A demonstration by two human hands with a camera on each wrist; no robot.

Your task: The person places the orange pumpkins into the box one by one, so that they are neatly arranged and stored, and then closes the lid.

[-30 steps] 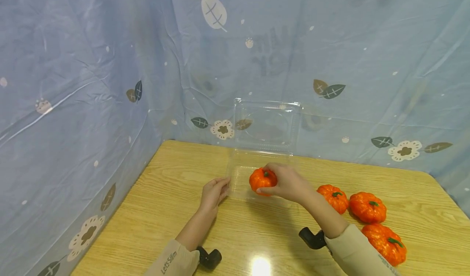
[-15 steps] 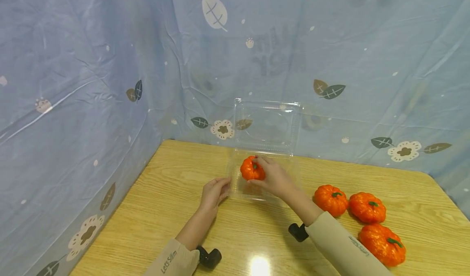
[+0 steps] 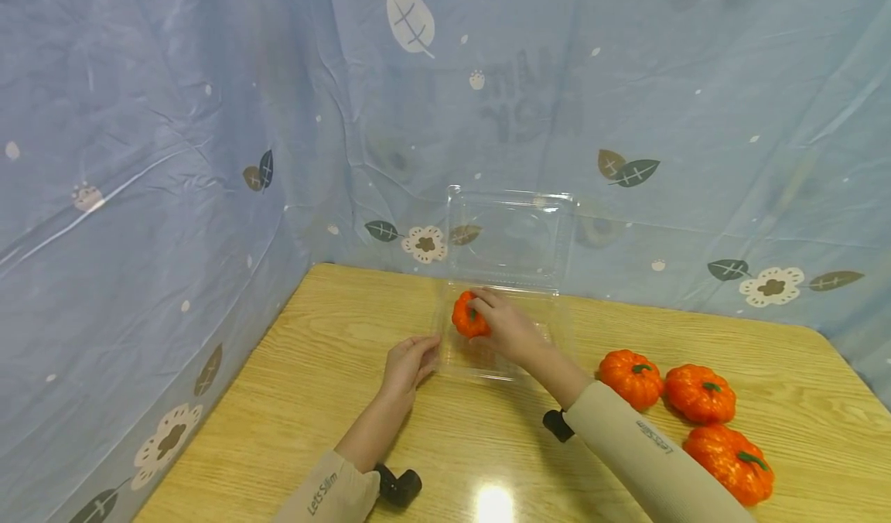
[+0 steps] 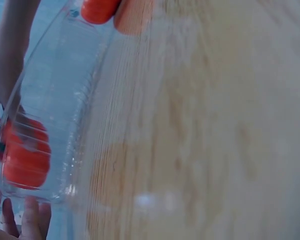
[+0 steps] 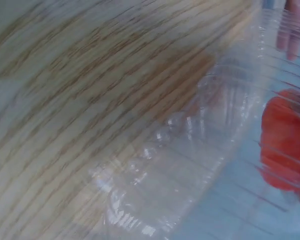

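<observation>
A small orange toy pumpkin [image 3: 468,316] sits inside the clear plastic container [image 3: 480,374], towards its far left part. My right hand [image 3: 506,326] grips it from the right, fingers over the top and thumb at the near side. Through the clear wall in the left wrist view, the same pumpkin [image 4: 27,160] shows low in the container; whether it touches the base, I cannot tell. At the container's left edge, my left hand [image 3: 409,364] holds the side with thumb and fingers. The hinged lid [image 3: 511,237] stands raised at the back.
Three more orange pumpkins lie to the right on the wooden table [image 3: 313,384]: one beside my right forearm [image 3: 629,378], another pumpkin [image 3: 699,394] further right, and the third pumpkin [image 3: 731,463] nearer. A blue patterned curtain [image 3: 682,82] hangs behind and at the left.
My right hand has carried the pumpkin from the container's near middle to its far left part. My left hand has stayed at the left edge.
</observation>
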